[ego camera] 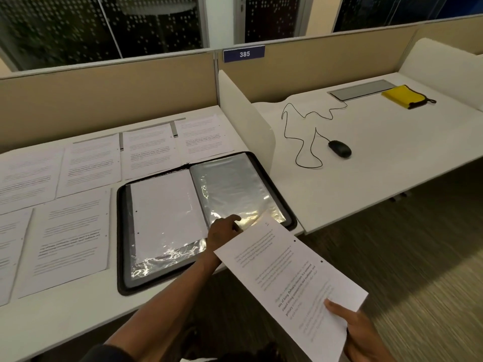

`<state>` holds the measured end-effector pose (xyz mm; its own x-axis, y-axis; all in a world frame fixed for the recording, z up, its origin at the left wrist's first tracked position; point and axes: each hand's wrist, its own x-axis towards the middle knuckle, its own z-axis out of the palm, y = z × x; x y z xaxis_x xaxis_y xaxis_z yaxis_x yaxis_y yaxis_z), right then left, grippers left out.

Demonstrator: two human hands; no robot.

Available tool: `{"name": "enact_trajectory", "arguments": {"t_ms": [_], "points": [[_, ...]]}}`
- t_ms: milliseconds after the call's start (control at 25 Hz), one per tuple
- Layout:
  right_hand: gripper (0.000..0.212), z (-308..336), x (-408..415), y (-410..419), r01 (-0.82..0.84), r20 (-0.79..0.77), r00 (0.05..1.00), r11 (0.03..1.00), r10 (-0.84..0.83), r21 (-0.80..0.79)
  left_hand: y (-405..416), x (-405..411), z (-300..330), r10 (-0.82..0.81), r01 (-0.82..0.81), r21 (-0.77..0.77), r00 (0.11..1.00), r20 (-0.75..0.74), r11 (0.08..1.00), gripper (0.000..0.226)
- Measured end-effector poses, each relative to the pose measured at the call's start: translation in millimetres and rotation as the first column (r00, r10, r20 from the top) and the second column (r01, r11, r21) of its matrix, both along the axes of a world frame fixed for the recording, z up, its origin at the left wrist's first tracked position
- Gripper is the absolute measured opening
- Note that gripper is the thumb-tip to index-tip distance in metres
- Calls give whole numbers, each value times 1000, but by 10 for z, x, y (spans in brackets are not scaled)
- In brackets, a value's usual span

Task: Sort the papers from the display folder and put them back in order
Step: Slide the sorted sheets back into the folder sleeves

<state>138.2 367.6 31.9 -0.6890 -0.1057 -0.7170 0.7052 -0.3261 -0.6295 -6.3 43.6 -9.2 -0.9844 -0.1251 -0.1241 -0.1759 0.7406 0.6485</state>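
Print on loose sheets too blurred to read, right hand cut off by bottom edge

Office: partitioned desks, numbered sign.

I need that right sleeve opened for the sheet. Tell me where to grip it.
Pinch the sleeve at its near bottom corner, coming from the desk's front edge: the left hand already touches there, and the sheet points in at that end.

open folder on desk; papers left and behind
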Motion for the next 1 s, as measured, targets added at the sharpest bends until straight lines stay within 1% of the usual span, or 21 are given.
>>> {"name": "enact_trajectory", "arguments": {"t_ms": [40, 80, 120, 240, 280, 360, 440, 480, 560, 680, 760, 880, 1000], "points": [[79, 50, 20, 4, 2, -31, 1000, 1000, -2, 10, 9, 42, 70, 41, -39, 71, 998, -38, 997, 29], [77, 70, 27, 22, -2, -49, 999, 999, 3, 32, 6, 60, 76, 66, -61, 107, 997, -50, 992, 25], [80, 73, 27, 46, -20, -54, 998, 998, 23, 62, 0, 75, 96, 75, -67, 118, 995, -63, 991, 21], [101, 154, 11, 76, -51, -52, 997, 996, 55, 66, -58, 29, 139, 79, -74, 169, 997, -23, 983, 11], [102, 181, 11, 79, -64, -51, 996, 995, 68, 77, -74, 13, 151, 61, -54, 169, 998, -33, 984, 10], [97, 200, -8, 89, -94, -55, 994, 992, 100, 89, -70, 17, 195, 30, -22, 160, 998, -46, 987, 18], [83, 231, -37, 59, -92, -74, 992, 991, 100, 101, -54, 13, 205, -43, 53, 110, 995, -95, 992, 23], [76, 226, -51, 48, -84, -90, 991, 991, 94, 107, -44, 12, 201, -104, 112, 59, 987, -125, 992, 20], [69, 213, -75, 20, -56, -101, 992, 991, 69, 124, -37, 15, 165, -202, 200, -30, 966, -163, 979, 18], [50, 150, -87, 15, 55, -110, 993, 986, -37, 160, -43, 5, 140, -231, 225, -54, 956, -179, 973, 19], [39, 108, -99, 13, 132, -123, 986, 976, -112, 175, -58, 1, 157, -281, 268, -94, 943, -177, 959, 22], [36, 88, -124, -46, 187, -143, 976, 967, -163, 175, -63, 3, 171, -386, 355, -202, 911, -146, 913, 28], [37, 72, -153, -139, 190, -152, 974, 969, -165, 161, -39, 18, 179, -420, 387, -234, 900, -113, 892, 29]]}}
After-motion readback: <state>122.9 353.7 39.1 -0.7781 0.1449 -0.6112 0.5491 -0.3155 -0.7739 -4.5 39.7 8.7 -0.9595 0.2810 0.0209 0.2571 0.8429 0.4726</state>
